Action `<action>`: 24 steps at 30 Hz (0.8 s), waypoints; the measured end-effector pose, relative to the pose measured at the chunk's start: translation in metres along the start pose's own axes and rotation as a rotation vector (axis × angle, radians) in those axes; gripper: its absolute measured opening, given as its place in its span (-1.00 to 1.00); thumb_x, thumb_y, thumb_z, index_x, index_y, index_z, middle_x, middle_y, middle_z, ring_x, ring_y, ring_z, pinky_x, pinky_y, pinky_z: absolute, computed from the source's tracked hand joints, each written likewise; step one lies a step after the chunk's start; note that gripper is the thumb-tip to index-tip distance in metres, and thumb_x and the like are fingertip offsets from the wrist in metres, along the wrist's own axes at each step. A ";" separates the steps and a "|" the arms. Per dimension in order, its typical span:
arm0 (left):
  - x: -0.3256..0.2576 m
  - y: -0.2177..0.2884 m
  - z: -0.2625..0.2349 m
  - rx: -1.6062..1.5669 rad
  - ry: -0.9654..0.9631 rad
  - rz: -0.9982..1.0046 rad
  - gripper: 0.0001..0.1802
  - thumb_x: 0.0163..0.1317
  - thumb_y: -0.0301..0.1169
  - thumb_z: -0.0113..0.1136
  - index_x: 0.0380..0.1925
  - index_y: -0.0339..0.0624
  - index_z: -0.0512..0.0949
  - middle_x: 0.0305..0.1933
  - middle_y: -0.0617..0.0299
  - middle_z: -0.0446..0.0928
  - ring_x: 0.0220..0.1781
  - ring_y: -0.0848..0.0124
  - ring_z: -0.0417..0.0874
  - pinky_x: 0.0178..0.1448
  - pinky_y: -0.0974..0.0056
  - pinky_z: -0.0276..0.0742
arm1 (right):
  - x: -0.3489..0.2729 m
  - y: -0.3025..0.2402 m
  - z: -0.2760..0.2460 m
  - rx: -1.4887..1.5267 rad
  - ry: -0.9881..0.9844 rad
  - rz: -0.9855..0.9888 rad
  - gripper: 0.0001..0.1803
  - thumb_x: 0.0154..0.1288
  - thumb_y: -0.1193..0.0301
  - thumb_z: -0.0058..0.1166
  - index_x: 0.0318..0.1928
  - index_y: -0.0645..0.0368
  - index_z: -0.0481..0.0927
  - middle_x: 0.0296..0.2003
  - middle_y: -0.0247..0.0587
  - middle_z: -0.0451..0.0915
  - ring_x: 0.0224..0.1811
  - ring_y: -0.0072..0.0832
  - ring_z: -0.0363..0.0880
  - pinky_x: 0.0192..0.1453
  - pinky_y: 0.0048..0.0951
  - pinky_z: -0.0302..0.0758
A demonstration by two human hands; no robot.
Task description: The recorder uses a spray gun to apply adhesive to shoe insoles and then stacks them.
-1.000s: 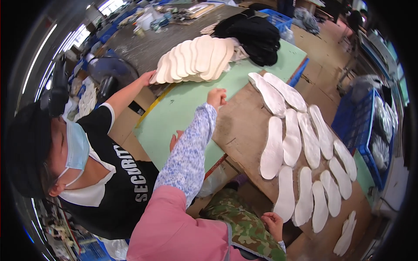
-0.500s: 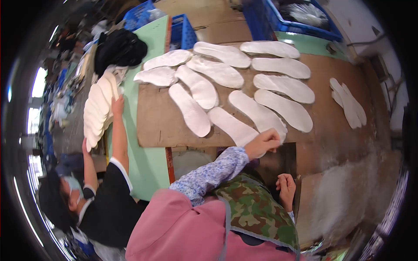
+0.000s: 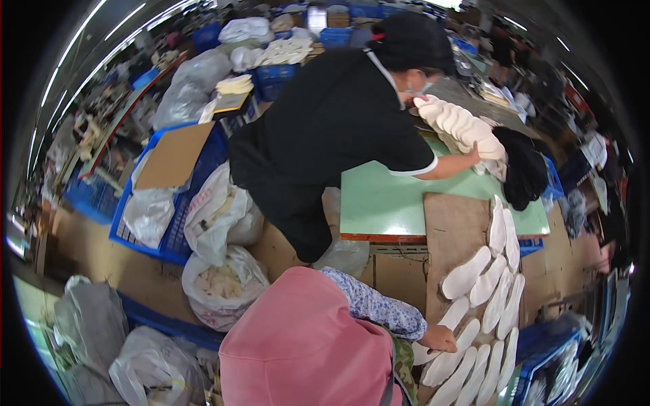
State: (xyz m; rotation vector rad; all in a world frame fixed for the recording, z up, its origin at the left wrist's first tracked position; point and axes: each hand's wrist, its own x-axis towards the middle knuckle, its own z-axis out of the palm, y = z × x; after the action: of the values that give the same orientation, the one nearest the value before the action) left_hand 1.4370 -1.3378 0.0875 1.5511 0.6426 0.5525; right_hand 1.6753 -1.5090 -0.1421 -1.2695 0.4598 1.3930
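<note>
My left hand (image 3: 440, 338), in a blue-and-white floral sleeve, is over the near end of a group of white insoles. Its fingers are curled closed; what they hold, if anything, I cannot make out. Beside it lies an insole (image 3: 452, 358), and several more, such as this insole (image 3: 466, 272), lie in rows on brown cardboard (image 3: 450, 223). My right hand is out of view. At the far side of the green table, a person in black spreads a fanned stack of cream insoles (image 3: 457, 125) between both hands.
The green table (image 3: 382, 203) meets the cardboard. A black cloth bundle (image 3: 525, 169) sits beside the fanned stack. To the left are white sacks (image 3: 223, 284) and a blue crate (image 3: 179, 223) with a cardboard sheet. Another blue crate (image 3: 542, 358) stands at the lower right.
The view has swung far to the left, bringing the person in black and the sacks into sight. My right hand has left the picture. My left hand stays closed by the insoles.
</note>
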 end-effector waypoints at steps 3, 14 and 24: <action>-0.007 -0.018 -0.013 -0.070 0.105 0.009 -0.61 0.32 -0.20 -0.03 -0.61 -0.21 0.41 -0.66 0.27 0.46 -0.64 0.46 0.55 -0.50 0.29 0.44 | 0.004 -0.008 0.013 0.031 0.034 0.030 -0.53 0.16 0.07 0.12 0.06 -0.07 0.46 0.00 -0.58 0.53 -0.02 -0.54 0.53 0.03 -0.27 0.46; -0.010 -0.019 0.004 -0.120 -0.003 0.062 -0.78 0.26 -0.31 0.03 -0.48 -0.19 0.37 -0.56 0.26 0.45 -0.60 0.51 0.50 -0.47 0.33 0.44 | -0.025 -0.008 0.006 0.381 0.115 0.052 -0.60 0.14 0.11 0.08 -0.01 -0.08 0.49 0.00 -0.60 0.56 0.00 -0.61 0.56 0.00 -0.30 0.50; -0.015 -0.001 0.022 -0.122 -0.281 -0.107 -0.57 0.42 -0.18 -0.05 -0.60 -0.19 0.36 -0.72 0.33 0.37 -0.64 0.55 0.40 -0.49 0.37 0.35 | -0.147 0.057 0.058 0.475 0.097 -0.362 -0.64 0.24 0.23 0.01 0.03 0.03 0.44 -0.07 -0.48 0.53 -0.11 -0.58 0.49 -0.07 -0.45 0.45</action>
State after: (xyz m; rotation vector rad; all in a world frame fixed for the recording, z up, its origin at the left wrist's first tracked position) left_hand 1.4408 -1.3638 0.0849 1.4364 0.4643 0.2806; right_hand 1.5682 -1.5441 -0.0171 -0.9708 0.5568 0.8548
